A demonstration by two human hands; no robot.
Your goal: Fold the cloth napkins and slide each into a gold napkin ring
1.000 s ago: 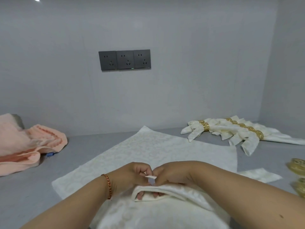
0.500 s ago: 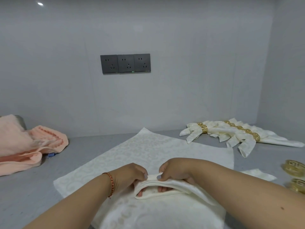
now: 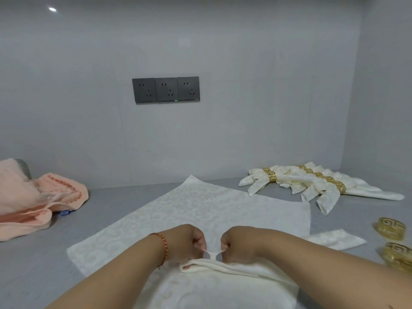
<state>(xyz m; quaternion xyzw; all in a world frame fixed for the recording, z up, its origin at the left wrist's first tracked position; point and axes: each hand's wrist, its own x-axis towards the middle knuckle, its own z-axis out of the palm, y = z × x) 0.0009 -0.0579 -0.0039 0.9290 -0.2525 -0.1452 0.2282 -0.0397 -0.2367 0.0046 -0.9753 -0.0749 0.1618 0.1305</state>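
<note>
Both hands are working at the near centre of the grey counter (image 3: pixel 124 201), and the left hand (image 3: pixel 189 244) and right hand (image 3: pixel 236 244) are each curling tight, pinching a small corner of the cream cloth napkin (image 3: pixel 214 267) and stretching it taut between them. The napkin is lying in a soft rolled fold on top of a flat spread napkin (image 3: pixel 189 208). It is looking light, limp and a little slippery, so it will likely sag and unroll unless it is being held at the folded end, close to the edge. Two loose gold napkin rings (image 3: pixel 390 228) are waiting near right, well apart from the hands. Finished ringed napkins (image 3: pixel 312 181) are fanning out far right. A peach towel (image 3: pixel 38 201) is slumping at far left; nothing is blocking the reach to the rings.
</note>
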